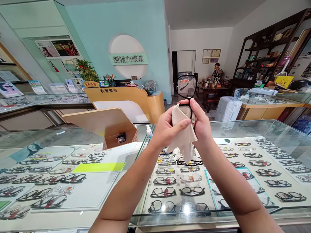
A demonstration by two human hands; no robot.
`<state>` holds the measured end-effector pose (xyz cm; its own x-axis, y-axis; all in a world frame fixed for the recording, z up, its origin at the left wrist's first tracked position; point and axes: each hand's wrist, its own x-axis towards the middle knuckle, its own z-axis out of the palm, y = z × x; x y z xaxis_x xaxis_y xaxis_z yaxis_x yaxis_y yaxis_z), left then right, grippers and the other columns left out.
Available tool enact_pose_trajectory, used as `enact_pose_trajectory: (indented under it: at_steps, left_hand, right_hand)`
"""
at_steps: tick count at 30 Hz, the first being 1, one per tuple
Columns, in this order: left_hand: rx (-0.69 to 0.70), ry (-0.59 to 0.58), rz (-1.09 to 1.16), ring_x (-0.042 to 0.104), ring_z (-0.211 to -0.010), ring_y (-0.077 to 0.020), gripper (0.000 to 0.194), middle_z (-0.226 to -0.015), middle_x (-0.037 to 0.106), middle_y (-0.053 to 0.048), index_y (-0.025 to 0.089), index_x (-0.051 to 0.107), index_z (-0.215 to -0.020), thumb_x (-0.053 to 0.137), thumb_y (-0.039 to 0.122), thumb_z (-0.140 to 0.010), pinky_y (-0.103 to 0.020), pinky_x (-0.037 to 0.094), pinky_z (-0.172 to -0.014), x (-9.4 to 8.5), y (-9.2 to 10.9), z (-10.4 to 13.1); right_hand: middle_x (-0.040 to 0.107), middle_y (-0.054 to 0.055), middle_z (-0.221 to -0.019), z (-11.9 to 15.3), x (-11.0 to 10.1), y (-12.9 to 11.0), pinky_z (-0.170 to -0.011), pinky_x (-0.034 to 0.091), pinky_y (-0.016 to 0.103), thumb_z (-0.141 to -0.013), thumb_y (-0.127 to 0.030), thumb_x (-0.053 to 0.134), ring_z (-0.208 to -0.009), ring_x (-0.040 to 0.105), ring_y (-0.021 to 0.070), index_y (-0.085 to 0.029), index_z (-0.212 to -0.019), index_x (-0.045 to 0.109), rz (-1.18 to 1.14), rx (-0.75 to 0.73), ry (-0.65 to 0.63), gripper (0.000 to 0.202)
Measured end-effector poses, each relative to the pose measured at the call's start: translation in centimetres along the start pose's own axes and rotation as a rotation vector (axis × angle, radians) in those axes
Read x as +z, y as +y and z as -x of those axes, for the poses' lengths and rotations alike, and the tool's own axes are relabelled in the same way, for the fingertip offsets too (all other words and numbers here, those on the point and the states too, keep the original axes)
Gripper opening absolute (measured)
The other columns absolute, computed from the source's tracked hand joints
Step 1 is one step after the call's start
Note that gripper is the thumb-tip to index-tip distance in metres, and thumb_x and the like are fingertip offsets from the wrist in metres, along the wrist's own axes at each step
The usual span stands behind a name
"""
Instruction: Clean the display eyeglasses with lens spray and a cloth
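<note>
Above the glass counter I hold up a pair of black-framed eyeglasses, turned so that one lens rim points upward. My left hand is closed on a beige cleaning cloth, which wraps the lower lens and hangs down in folds. My right hand grips the frame near the bridge, thumb and fingers pinched on it, with cloth against the fingers. The lower lens is mostly hidden by cloth and fingers. A small white spray bottle stands on the counter left of my hands.
Rows of eyeglasses lie inside the glass display counter below. A wooden-backed tilted mirror or stand rises on the left. Behind are a curved reception desk, a plastic-wrapped stack and a person near a dark table.
</note>
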<state>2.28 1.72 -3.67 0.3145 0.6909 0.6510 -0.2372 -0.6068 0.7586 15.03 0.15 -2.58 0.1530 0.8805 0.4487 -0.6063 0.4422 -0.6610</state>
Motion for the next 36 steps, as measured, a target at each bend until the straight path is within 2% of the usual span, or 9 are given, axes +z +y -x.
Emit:
enact_pose_trajectory:
  at_steps: [5,11,13,15,19,23,28,32,36]
  left_hand:
    - [0.051,0.131,0.024,0.075,-0.091,-0.0214,0.057,-0.110,0.082,-0.009,0.021,0.080,-0.128,0.095,0.056,-0.085,-0.027,0.061,-0.080,1.0,-0.4,-0.1]
    - [0.065,0.329,0.092,0.067,-0.074,-0.0147,0.051,-0.094,0.079,-0.004,0.020,0.084,-0.108,0.091,0.066,-0.087,-0.023,0.054,-0.065,1.6,-0.6,-0.2]
    - [0.043,0.315,0.086,0.062,-0.066,-0.0130,0.052,-0.084,0.076,-0.002,0.020,0.084,-0.105,0.085,0.070,-0.091,-0.023,0.049,-0.058,1.4,-0.3,-0.2]
    - [-0.006,0.238,0.083,0.060,-0.062,-0.0128,0.054,-0.079,0.073,-0.002,0.020,0.083,-0.102,0.081,0.074,-0.093,-0.023,0.047,-0.054,0.8,0.0,-0.2]
    - [-0.089,0.117,0.073,0.063,-0.062,-0.0151,0.060,-0.074,0.071,-0.003,0.019,0.077,-0.090,0.077,0.079,-0.093,-0.024,0.048,-0.053,-0.3,0.4,-0.3]
    - [-0.139,0.149,0.065,0.064,-0.059,-0.0165,0.067,-0.067,0.068,-0.003,0.019,0.067,-0.077,0.073,0.084,-0.092,-0.025,0.046,-0.050,-1.1,0.3,-0.5]
    - [-0.161,0.185,0.062,0.064,-0.055,-0.0175,0.073,-0.063,0.066,-0.003,0.020,0.064,-0.073,0.076,0.092,-0.081,-0.026,0.045,-0.045,-1.8,0.3,-0.9]
    - [-0.169,0.212,0.047,0.062,-0.052,-0.0162,0.074,-0.061,0.064,-0.002,0.021,0.062,-0.072,0.076,0.093,-0.080,-0.026,0.043,-0.045,-2.2,0.4,-0.9]
    - [-0.182,0.229,0.024,0.056,-0.048,-0.0142,0.073,-0.058,0.058,0.000,0.021,0.061,-0.072,0.074,0.092,-0.083,-0.026,0.040,-0.044,-2.6,0.5,-0.9]
  right_hand:
    - [0.075,-0.002,-0.087,0.4,0.4,0.4,-0.079,0.061,0.030,-0.088,-0.054,0.087,-0.087,0.073,0.0178,-0.026,-0.092,0.075,-0.004,-0.026,-0.015,0.030]
    - [0.070,-0.002,-0.085,1.0,0.9,0.7,-0.073,0.056,0.027,-0.091,-0.057,0.085,-0.079,0.065,0.0144,-0.026,-0.094,0.073,0.054,-0.003,-0.085,0.033]
    - [0.069,-0.002,-0.086,0.9,0.6,0.7,-0.069,0.054,0.026,-0.091,-0.059,0.084,-0.075,0.062,0.0135,-0.027,-0.095,0.074,0.085,-0.004,-0.093,0.034]
    - [0.070,-0.002,-0.090,0.7,0.2,0.5,-0.066,0.051,0.026,-0.091,-0.061,0.084,-0.072,0.058,0.0128,-0.027,-0.096,0.075,0.133,-0.004,-0.115,0.035]
    - [0.073,0.002,-0.103,-0.1,-0.8,-0.9,-0.071,0.053,0.027,-0.092,-0.065,0.082,-0.082,0.062,0.0157,-0.026,-0.096,0.080,0.257,-0.057,-0.189,0.039]
    - [0.069,0.004,-0.110,-0.7,-1.8,-3.0,-0.089,0.056,0.032,-0.095,-0.063,0.079,-0.099,0.064,0.0198,-0.027,-0.094,0.085,0.374,-0.138,-0.224,0.036]
    - [0.065,0.005,-0.115,-1.2,-3.2,-5.2,-0.110,0.048,0.034,-0.101,-0.050,0.078,-0.117,0.061,0.0210,-0.031,-0.094,0.091,0.520,-0.136,-0.415,0.024]
    - [0.065,0.006,-0.118,-1.2,-3.6,-6.1,-0.115,0.045,0.037,-0.101,-0.047,0.078,-0.123,0.060,0.0227,-0.030,-0.092,0.092,0.641,-0.047,-0.534,0.023]
    - [0.065,0.008,-0.120,-1.1,-3.5,-6.5,-0.115,0.045,0.039,-0.100,-0.050,0.078,-0.124,0.059,0.0239,-0.029,-0.092,0.092,0.712,-0.016,-0.573,0.027]
